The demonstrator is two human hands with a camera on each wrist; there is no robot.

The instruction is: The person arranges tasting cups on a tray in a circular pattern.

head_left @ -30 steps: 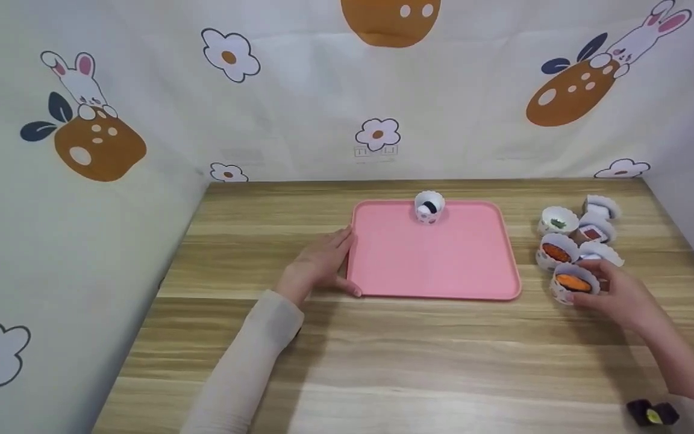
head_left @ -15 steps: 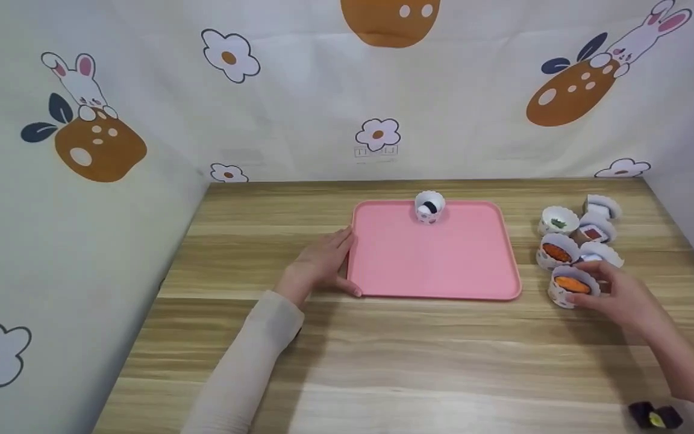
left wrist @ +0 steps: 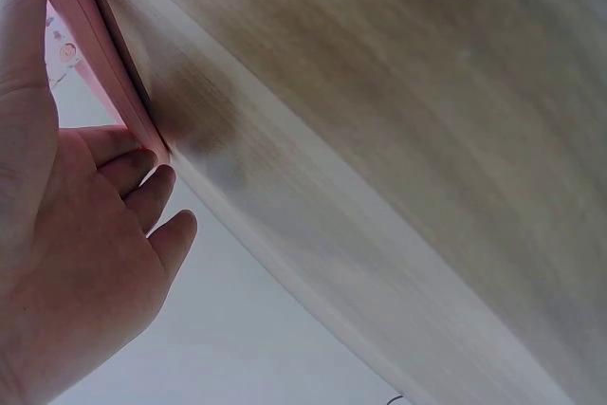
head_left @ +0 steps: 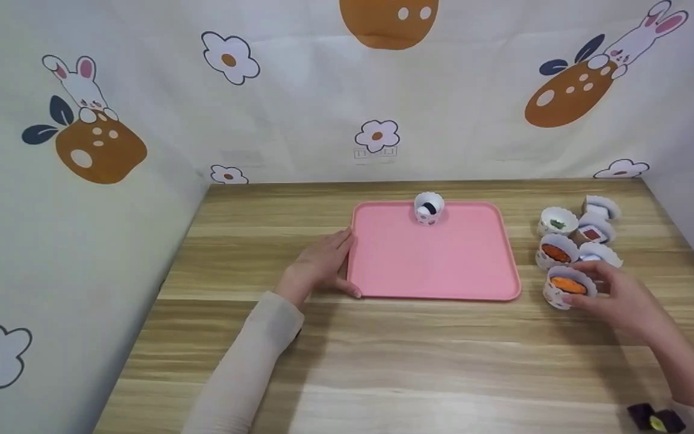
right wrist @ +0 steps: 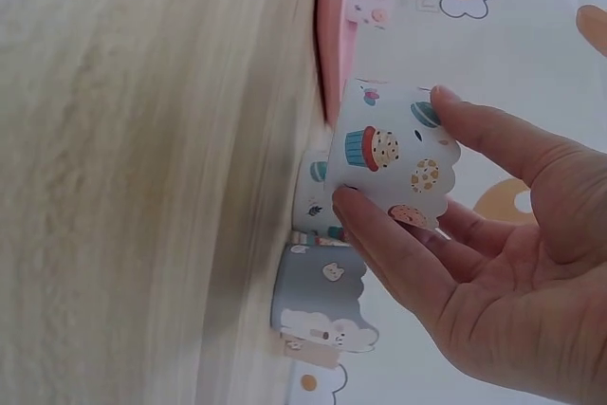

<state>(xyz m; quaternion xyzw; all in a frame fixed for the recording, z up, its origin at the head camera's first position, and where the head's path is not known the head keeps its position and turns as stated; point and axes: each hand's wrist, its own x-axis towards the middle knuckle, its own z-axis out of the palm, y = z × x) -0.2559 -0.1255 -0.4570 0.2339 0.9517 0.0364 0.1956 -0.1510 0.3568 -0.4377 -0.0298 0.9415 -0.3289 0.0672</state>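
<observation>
Your right hand (head_left: 621, 295) has a white paper cup (head_left: 554, 296) pinched by the side, thumb on the near face, fingers on the far one. An orange-topped piece (head_left: 568, 285) sits inside the cup. The cup is right of the tray, near its front right corner; the right-wrist view shows cupcake and cookie prints on its wall. Can't tell if its base touches the table.

Your left hand (head_left: 318, 260) isn't gripping anything — fingers against the left rim of the pink tray (head_left: 431, 259), thumb spread away from them at the front left corner.

At the tray's far edge, around the middle, stands a small cup (head_left: 429, 218) with a black-and-white piece inside.

Other cups are bunched on the right: one with a red-orange piece (head_left: 556, 252) just behind the cup you hold, one with a bit of green (head_left: 558, 223) behind that. To their right, a red-and-white piece (head_left: 591, 234) shows among more cups, partly hidden.

A dark piece with a yellow-green center (head_left: 642, 416) lies on the wood table (head_left: 431, 361) by your right sleeve — well apart from the cups. Rabbit-and-flower print backdrop (head_left: 305, 108) behind.
</observation>
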